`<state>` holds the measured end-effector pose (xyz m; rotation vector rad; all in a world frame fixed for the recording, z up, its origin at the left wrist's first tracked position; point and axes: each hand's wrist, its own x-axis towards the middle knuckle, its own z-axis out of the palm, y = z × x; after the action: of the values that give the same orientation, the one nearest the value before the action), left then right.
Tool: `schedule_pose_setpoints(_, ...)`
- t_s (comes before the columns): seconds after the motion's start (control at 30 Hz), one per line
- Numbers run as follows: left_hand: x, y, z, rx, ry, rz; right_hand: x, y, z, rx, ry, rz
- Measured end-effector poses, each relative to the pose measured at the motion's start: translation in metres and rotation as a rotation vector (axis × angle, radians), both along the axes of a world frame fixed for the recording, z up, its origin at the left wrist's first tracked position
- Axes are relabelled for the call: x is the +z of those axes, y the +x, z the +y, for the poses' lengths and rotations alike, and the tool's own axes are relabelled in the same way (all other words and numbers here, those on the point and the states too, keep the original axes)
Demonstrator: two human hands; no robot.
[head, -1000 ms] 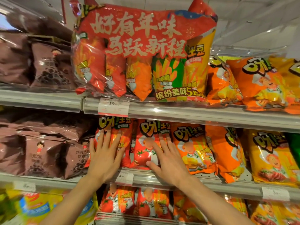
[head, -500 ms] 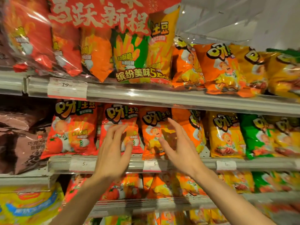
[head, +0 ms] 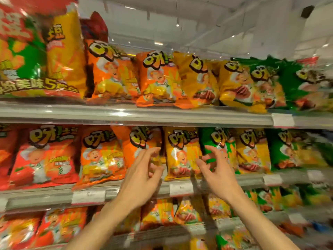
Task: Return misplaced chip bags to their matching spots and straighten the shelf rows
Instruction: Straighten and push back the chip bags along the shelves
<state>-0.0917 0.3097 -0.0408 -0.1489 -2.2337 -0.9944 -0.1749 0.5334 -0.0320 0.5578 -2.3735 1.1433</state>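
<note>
Both hands, left (head: pixel 142 175) and right (head: pixel 217 171), empty with fingers apart; best pinch the green bag (head: pixel 216 141) among yellow bags (head: pixel 182 152) by both edges.

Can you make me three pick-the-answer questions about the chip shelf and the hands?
1. Where is the green bag that the right hand reaches toward?
A. between two yellow bags
B. on the floor
C. in a basket

2. What colour is the bag behind the left hand?
A. blue
B. orange
C. purple

3. What are the hands doing?
A. both squeezing bags
B. holding nothing, fingers loosely spread
C. folded together

Answers: 1 A, yellow bags flank it. 2 B, its front is orange. 3 B, neither hand grips anything.
</note>
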Motion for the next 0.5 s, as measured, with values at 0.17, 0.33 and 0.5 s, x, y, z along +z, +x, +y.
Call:
schedule_pose_setpoints(0.17, -0.009, -0.054, 0.064, 0.106, -0.122, -0.032, -0.004, -0.051, 0.076, -0.086, 0.004, 0.005)
schedule_pose_setpoints(0.33, -0.019, -0.092, 0.088, 0.251, -0.085, -0.217, -0.004, -0.085, 0.107, -0.069, 0.113, -0.044)
schedule_pose_setpoints(0.5, -0.02, -0.103, 0.096, 0.227, -0.011, -0.313, -0.02, -0.115, 0.11, 0.049, 0.039, -0.226)
